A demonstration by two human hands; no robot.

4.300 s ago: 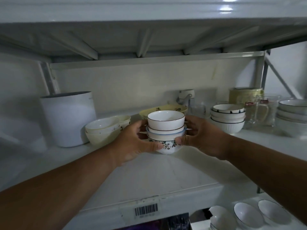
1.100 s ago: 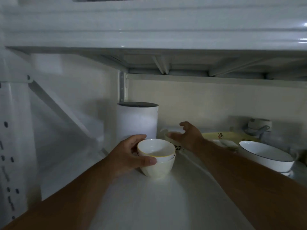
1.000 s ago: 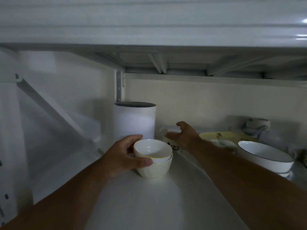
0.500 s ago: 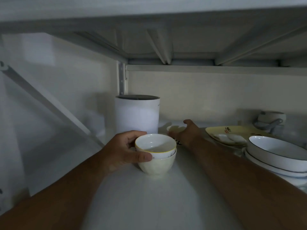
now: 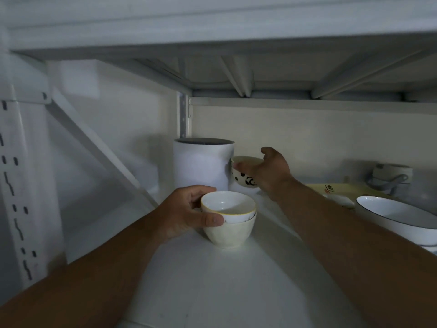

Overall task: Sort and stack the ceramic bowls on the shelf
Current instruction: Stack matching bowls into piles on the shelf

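Head view has the left hand wrapped round two nested bowls on the shelf while the right hand pinches a panda bowl by the canister: glazed, slick, chippable, likely best held around the rim.

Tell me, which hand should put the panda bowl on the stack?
Right, probably: the right hand already holds the small panda-patterned ceramic bowl, while the left hand steadies the two stacked cream ceramic bowls.
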